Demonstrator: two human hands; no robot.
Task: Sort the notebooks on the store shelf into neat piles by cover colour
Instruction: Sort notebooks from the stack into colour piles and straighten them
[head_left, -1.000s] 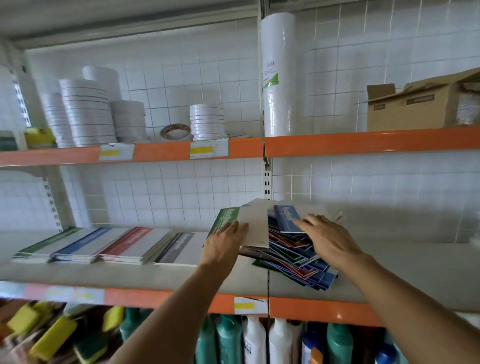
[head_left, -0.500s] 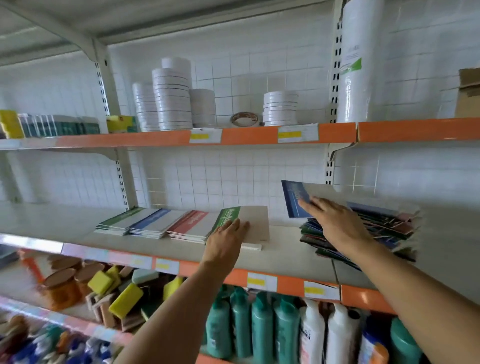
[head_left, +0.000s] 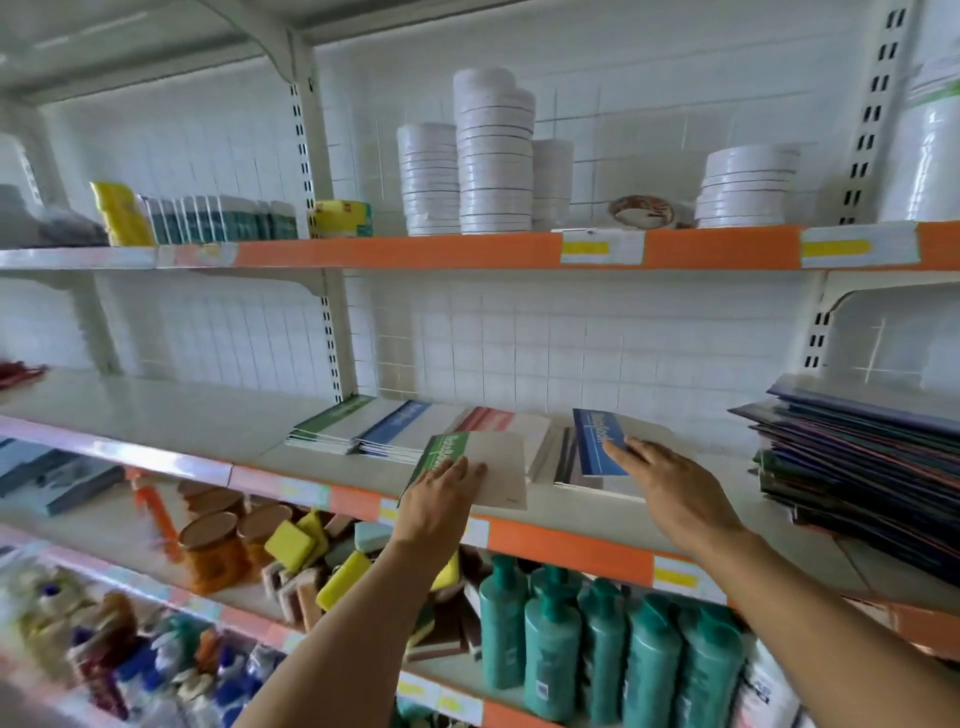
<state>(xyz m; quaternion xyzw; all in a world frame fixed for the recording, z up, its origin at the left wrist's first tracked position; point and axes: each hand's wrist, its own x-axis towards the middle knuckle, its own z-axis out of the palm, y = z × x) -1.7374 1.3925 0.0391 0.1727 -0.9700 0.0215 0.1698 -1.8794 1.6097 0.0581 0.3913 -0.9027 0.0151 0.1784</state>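
Note:
My left hand (head_left: 441, 499) holds a green-spined notebook (head_left: 493, 462) by its near edge, just above the shelf's front. My right hand (head_left: 670, 488) holds a blue-spined notebook (head_left: 597, 441) over the grey-spined pile (head_left: 563, 457). Behind lie sorted piles: green (head_left: 332, 421), blue (head_left: 400, 428) and red (head_left: 498, 421). A mixed, unsorted stack of notebooks (head_left: 862, 467) sits at the right of the same shelf (head_left: 208, 421).
The shelf above carries stacks of white round tubs (head_left: 493, 156) and a tape roll (head_left: 641, 210). Below stand teal bottles (head_left: 602, 649), sponges (head_left: 296, 543) and jars (head_left: 213, 551). An upright shelf post (head_left: 332, 338) rises left of the piles.
Both hands have carried their notebooks left, away from the mixed stack and towards the sorted piles. The view has swung left with them.

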